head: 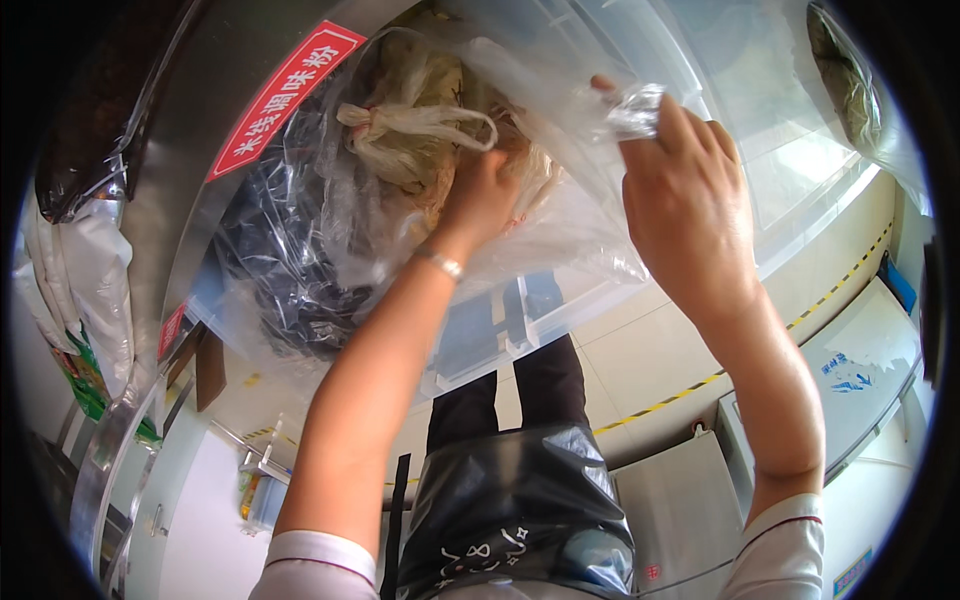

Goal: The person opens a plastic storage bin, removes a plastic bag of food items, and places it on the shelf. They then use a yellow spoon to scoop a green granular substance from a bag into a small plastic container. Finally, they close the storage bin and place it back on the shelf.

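A large clear plastic bag [585, 217] hangs open inside a translucent plastic bin [480, 360]. My right hand [686, 180] grips the bag's gathered edge at the upper right. My left hand [487, 187] reaches into the bag, its fingertips against smaller thin plastic bags; whether it holds one cannot be made out. Beside it lies a knotted plastic bag [405, 142] with a loop handle and yellowish-green contents. Dark items in clear wrap [292, 225] fill the bin's left side.
A red label with writing [285, 101] is on the surface at upper left. White sacks [94, 277] and a dark bag [82, 165] stand at far left. A metal cabinet [682, 502] and a pale chest lid [862, 367] are at lower right. Yellow-black tape [675, 397] crosses the tiled floor.
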`<control>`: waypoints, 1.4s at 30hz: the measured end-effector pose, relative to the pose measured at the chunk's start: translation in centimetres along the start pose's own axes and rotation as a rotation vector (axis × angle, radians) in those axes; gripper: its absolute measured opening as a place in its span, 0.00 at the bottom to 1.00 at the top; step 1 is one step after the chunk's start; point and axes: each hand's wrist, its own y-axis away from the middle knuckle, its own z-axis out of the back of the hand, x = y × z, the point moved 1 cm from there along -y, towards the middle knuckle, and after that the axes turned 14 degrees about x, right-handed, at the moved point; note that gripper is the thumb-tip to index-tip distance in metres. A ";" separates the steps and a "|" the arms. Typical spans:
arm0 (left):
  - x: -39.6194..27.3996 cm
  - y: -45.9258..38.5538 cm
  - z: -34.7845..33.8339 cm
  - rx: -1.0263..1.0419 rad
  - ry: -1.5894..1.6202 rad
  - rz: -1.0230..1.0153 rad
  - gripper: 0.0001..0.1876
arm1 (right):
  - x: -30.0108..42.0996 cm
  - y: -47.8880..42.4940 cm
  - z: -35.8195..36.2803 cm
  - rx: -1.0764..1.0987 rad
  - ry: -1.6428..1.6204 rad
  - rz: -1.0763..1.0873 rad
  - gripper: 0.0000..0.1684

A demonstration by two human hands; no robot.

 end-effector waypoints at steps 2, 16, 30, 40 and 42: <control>-1.8 -1.9 -2.4 -0.082 0.095 -0.167 0.18 | -0.2 0.1 0.4 0.019 -0.062 -0.064 0.08; -3.2 2.6 -4.2 0.060 -0.193 -0.430 0.13 | 5.4 0.5 -5.2 0.801 -0.351 0.108 0.23; 1.8 -3.0 -4.5 -0.146 -0.199 -0.039 0.24 | 1.8 1.0 -3.8 0.597 0.106 0.135 0.27; 0.2 5.6 3.0 0.156 -0.608 -0.176 0.06 | 0.6 2.3 -3.8 0.671 0.219 0.278 0.20; 0.2 7.0 3.2 0.195 -0.643 -0.134 0.08 | 1.0 1.9 -3.6 0.637 0.145 0.232 0.21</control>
